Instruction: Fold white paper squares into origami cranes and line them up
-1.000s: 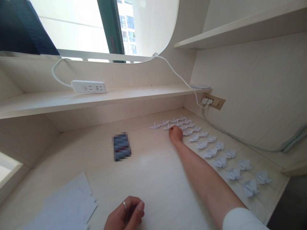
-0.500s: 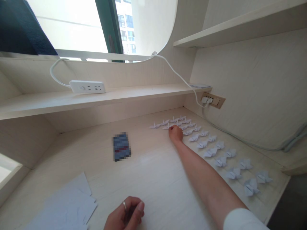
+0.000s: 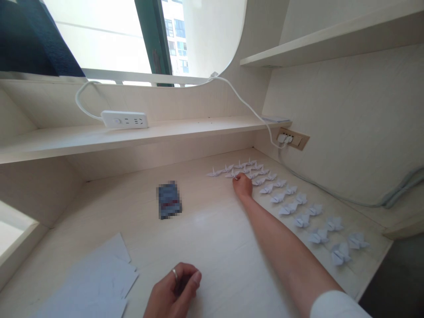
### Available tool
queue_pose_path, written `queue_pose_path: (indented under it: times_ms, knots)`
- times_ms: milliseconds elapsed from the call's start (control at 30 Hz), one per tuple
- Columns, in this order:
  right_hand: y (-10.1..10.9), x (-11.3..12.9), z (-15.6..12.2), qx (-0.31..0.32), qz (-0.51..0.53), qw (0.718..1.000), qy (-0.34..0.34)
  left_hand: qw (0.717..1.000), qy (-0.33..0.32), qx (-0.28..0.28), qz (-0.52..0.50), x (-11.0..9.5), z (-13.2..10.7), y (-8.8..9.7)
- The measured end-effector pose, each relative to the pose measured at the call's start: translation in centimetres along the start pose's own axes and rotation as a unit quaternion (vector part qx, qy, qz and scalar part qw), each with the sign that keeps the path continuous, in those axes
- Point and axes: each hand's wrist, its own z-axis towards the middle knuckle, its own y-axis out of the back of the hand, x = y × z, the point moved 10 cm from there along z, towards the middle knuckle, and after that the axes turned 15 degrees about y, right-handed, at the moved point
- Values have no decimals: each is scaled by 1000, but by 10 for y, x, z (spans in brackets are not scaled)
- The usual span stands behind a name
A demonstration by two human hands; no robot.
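Observation:
My right hand reaches far across the pale wooden desk with its fingers curled, pinching a small white paper crane at the far end of the rows. Several more folded paper cranes lie in two rows running toward the desk's right front. My left hand rests near the front edge in a loose fist with a ring on one finger; nothing shows in it. Loose white paper sheets lie just left of it.
A small blurred dark object lies mid-desk. A white power strip sits on the shelf above, its cable running to a wall socket at the right. A window is behind, and another shelf hangs at the upper right.
Both hands stay almost still. The view has shifted slightly, so the desk and cranes sit a little higher in the picture.

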Motion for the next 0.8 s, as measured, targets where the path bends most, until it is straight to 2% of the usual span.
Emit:
queue_pose_path:
  times_ms: [133, 233, 467, 567, 667, 800]
  knots:
    - [7, 12, -22, 25, 15, 999, 36, 999, -5, 5, 35, 0, 1, 1]
    - [12, 32, -50, 61, 33, 994, 87, 996, -18, -20, 86, -2, -1, 8]
    - [29, 92, -150, 142, 77, 964, 212, 971, -33, -92, 217, -23, -9, 36]
    - [34, 112, -187, 172, 91, 949, 249, 958, -24, -131, 252, -23, -20, 50]
    - [37, 122, -209, 194, 101, 939, 266, 945, 8, -226, 237, -4, -44, 85]
    - [36, 124, -217, 211, 107, 934, 267, 909, 110, -332, 226, 49, -84, 140]
